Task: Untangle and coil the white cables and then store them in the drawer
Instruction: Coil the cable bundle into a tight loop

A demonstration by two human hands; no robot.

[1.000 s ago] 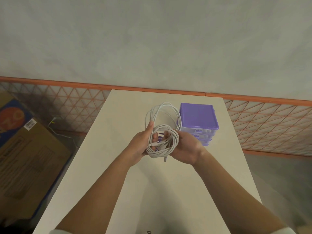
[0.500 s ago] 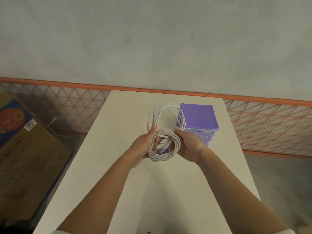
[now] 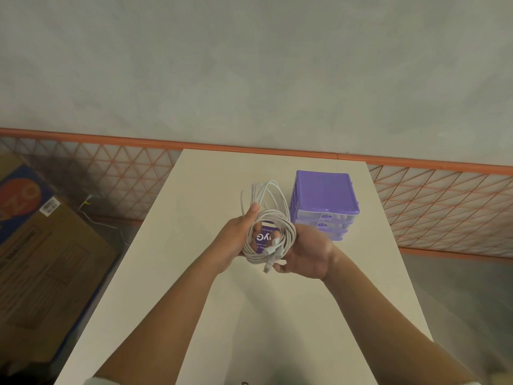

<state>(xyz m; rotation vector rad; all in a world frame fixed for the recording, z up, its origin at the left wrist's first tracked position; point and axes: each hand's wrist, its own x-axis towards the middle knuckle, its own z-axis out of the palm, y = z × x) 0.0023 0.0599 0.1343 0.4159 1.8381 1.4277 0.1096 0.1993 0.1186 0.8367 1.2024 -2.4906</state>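
— Cables first: where are they?

— White cables (image 3: 270, 237) sit bunched in a rough coil between the two hands, held up over the table (image 3: 194, 273). A looser loop (image 3: 263, 194) stands up beyond the left thumb.

— And the hands?

— Left hand (image 3: 236, 240) grips the left side of the bundle, thumb up over the strands, fingers curled behind. Right hand (image 3: 308, 251) cups the right side from below; its fingers seem to wrap round the strands, though their tips are hidden behind the coil.

— Which step, would you say?

— Coiling, I judge, and not finished: the far loop is still slack, and a plug end (image 3: 268, 268) dangles from the near edge of the bundle, by the right palm.

— Next move?

— Probably gathering that far loop into the coil and tucking the plug in. Then a hand must let go to open a drawer of the purple drawer unit (image 3: 324, 195), just beyond the right hand. All its drawers look closed.

— Anything unclear?

— How many cables there are, and whether knots remain. A purple printed thing (image 3: 263, 234) shows through the coil's middle; I cannot tell what it is.
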